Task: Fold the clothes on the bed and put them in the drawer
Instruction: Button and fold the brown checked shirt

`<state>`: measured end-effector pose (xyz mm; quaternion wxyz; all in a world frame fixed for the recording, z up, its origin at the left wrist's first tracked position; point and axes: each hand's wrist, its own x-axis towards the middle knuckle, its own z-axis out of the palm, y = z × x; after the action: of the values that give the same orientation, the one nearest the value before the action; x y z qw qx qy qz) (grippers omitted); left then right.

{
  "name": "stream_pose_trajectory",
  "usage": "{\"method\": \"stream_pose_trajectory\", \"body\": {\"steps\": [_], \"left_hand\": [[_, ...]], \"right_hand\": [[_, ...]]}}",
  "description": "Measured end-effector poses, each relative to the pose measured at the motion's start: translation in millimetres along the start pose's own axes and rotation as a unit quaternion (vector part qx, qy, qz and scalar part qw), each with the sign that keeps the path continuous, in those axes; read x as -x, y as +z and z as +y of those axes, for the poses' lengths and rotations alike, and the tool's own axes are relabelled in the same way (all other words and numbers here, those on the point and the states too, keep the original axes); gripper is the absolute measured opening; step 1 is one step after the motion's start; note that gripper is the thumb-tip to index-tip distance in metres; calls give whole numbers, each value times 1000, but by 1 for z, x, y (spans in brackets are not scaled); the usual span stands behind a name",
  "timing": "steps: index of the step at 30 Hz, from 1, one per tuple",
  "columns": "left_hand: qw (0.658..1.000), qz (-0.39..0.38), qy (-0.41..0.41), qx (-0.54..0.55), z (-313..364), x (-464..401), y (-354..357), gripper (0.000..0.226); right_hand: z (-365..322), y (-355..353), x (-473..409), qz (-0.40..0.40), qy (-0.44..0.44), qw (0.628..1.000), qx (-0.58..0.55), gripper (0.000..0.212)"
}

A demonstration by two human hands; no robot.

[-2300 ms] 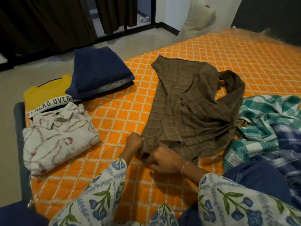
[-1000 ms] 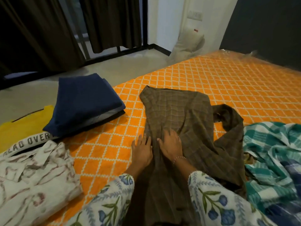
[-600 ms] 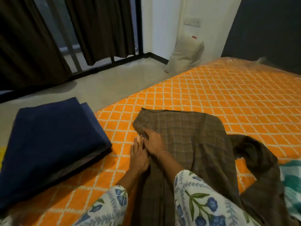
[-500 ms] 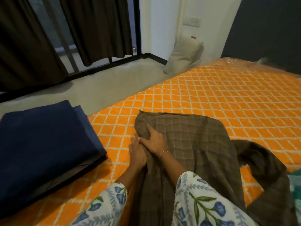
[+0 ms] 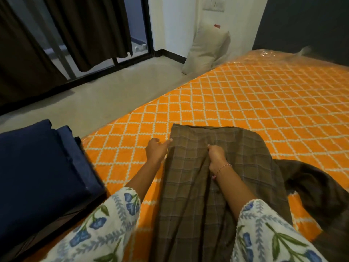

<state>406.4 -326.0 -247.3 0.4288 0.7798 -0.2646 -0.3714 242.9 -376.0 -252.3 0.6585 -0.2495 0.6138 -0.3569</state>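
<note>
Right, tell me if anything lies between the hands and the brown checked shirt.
Nothing does. The left hand touches the shirt's left edge with its fingertips, and the right hand is on the cloth, apparently bunching a crease.

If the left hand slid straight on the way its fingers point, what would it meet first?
The left hand points right and slightly away, so it would meet the left edge of the brown checked shirt; its fingertips look already at that edge, though contact is unclear.
</note>
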Motion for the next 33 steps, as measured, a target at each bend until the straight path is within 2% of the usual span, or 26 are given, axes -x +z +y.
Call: {"method": "stream_pose_trajectory", "body": {"steps": [1,3,4,6,8,10,12,14,17,19,22,24,26,30,33], "left_hand": [[999,-34,-28,26,6,-4,2,28],[990,-91,-68,80,13,-10,6,26],[988,-87,-72,103,15,-13,7,27],[991,-39,-50,119,15,-13,4,31],[991,-21,-43,126,8,-9,2,27],[989,-39,-48,136,3,-2,-1,10],[988,-41,-66,134,-2,2,-4,13],[986,-29,-88,138,-7,13,-11,10],[985,-42,-129,107,-18,43,-21,25],[991,-48,-121,36,-30,73,-30,32],[992,-74,-102,-21,-56,119,-43,27],[992,-89,-85,-22,-74,148,-52,20],[994,-98,-32,-26,-89,178,-57,8],[990,-67,41,-116,-108,239,-60,59],[985,-25,47,-166,-115,262,-56,56]], "right_hand": [[-7,3,3,-27,10,999,-18,22],[-16,8,2,-87,-2,994,-60,19],[-18,9,-2,-96,-12,993,-62,23],[-15,11,-4,-80,-17,996,-44,41],[-6,11,-14,-58,-18,998,-10,53],[-2,12,-14,-56,-27,998,18,58],[1,12,-12,-57,-37,997,24,61],[5,11,-3,-22,-59,998,9,57],[18,4,30,50,-83,995,36,58],[33,-4,67,38,-74,995,63,68],[60,-23,128,0,-55,993,104,76],[79,-36,162,-8,-52,988,146,69],[101,-46,191,-18,-62,981,185,57],[132,-56,227,-13,-115,931,346,58],[133,-63,238,43,-173,888,423,51]]}}
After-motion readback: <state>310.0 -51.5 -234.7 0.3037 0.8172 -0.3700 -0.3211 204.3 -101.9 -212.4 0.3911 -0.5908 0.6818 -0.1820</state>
